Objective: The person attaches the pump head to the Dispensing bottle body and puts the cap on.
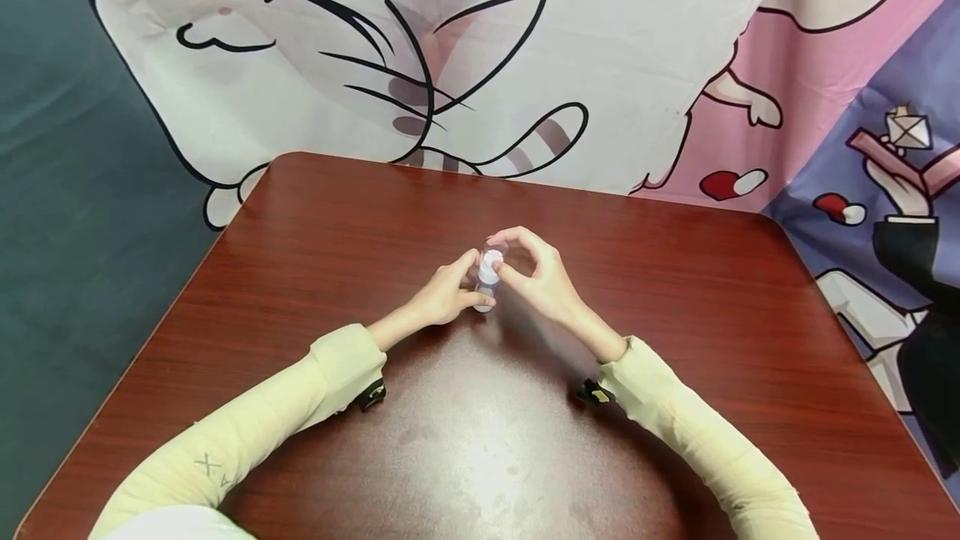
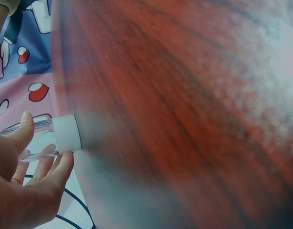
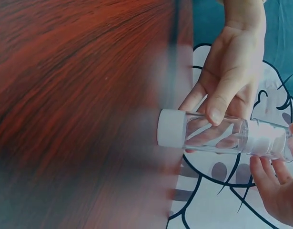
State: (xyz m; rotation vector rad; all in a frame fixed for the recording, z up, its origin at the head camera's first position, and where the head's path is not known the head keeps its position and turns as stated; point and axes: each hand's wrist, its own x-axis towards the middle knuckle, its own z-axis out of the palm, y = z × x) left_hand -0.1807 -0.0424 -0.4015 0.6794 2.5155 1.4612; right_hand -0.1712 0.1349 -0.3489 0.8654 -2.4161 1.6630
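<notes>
A slim clear bottle (image 1: 487, 277) stands upright on the table between both hands. In the right wrist view its white base (image 3: 171, 129) meets the tabletop, and a white collar (image 3: 257, 137) sits inside a clear cap (image 3: 277, 143) at the other end. My left hand (image 1: 444, 294) grips the lower body, thumb on one side and fingers on the other. Around the clear cap at the top, my right hand (image 1: 542, 277) curves its thumb and fingers. In the left wrist view the left hand (image 2: 34, 195) partly hides the bottle's body.
The reddish-brown wooden table (image 1: 360, 215) extends around the hands, with a bright glare near its front. Behind it hangs a cartoon cat cloth (image 1: 615, 40). Dark wrist devices (image 1: 371, 394) sit under both cream sleeves (image 1: 690, 423).
</notes>
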